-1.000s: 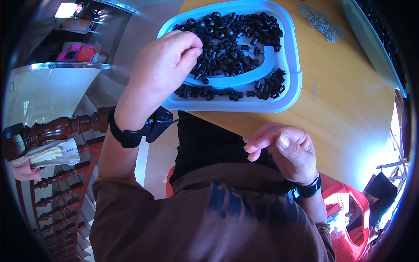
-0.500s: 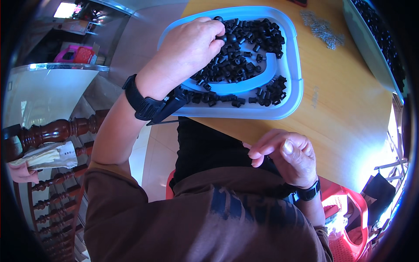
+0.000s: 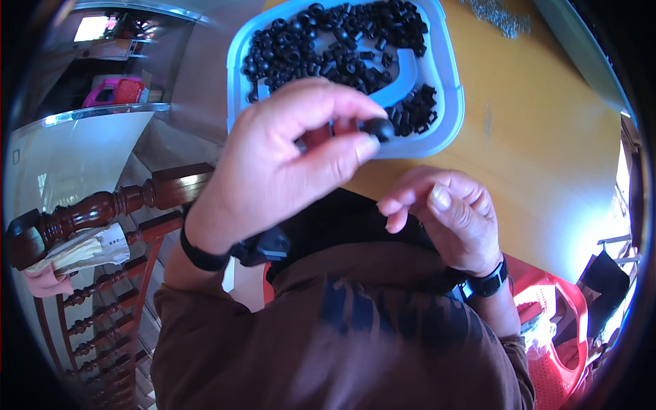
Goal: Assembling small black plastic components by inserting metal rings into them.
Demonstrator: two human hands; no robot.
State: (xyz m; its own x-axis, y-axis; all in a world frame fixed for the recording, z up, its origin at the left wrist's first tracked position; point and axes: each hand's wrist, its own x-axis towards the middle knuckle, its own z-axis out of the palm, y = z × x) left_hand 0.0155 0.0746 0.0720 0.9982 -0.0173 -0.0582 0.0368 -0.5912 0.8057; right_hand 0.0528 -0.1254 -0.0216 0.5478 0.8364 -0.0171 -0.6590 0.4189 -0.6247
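Note:
My left hand (image 3: 287,157) is closed in a pinch, thumb and fingers on a round black knob (image 3: 379,129). It is held over the near edge of a pale blue tray (image 3: 448,102). Small black round pieces (image 3: 283,44) and short black cylinders (image 3: 410,116) fill the tray, around a curved light-blue divider (image 3: 403,78). Near the table's front edge, in front of my body, my right hand (image 3: 454,215) has its fingers curled and the thumb against the index finger. Whatever it may hold is hidden.
On the wooden table (image 3: 519,137) lies a pile of small silvery metal pieces (image 3: 502,17), with another bin (image 3: 581,55) at the far right. A dark wooden railing (image 3: 102,208) with cloths stands at left. A red plastic chair (image 3: 560,328) is at lower right.
My left hand has come back from the tray toward my body, carrying the black knob. The tray now sits higher and further left in view. My right hand keeps its curled pose.

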